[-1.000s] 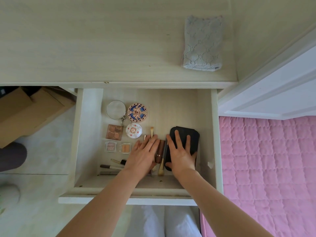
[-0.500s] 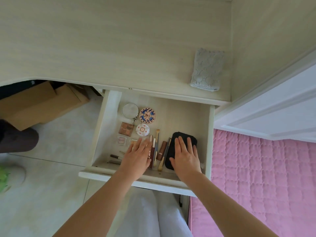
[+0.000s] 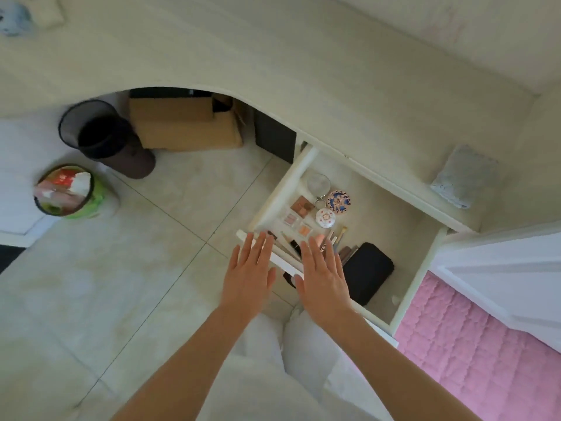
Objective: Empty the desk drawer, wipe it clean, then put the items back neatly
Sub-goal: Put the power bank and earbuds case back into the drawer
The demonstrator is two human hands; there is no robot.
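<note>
Both your hands are flat w/ fingers straight and spread, holding nothing. Left hand [image 3: 247, 276] sits center frame over the drawer's front edge, right hand [image 3: 324, 278] just beside it, fingertips over the brushes. The drawer [image 3: 419, 268] is pulled out, right of center, w/ stuff laid out inside: black case [image 3: 368, 271] toward the right, makeup brushes [image 3: 340, 238] next to it, a white round tin [image 3: 325, 218], a blue patterned compact [image 3: 339, 201], a round mirror [image 3: 318, 183] and small palettes [image 3: 302, 205] toward the upper left of it. Grey cloth [image 3: 463, 176] lies on the desk [image 3: 273, 56] at right, above the drawer. Cardboard box [image 3: 185, 123] under the desk, black mesh bin [image 3: 100, 129] and a full bin [image 3: 68, 191] at left.
</note>
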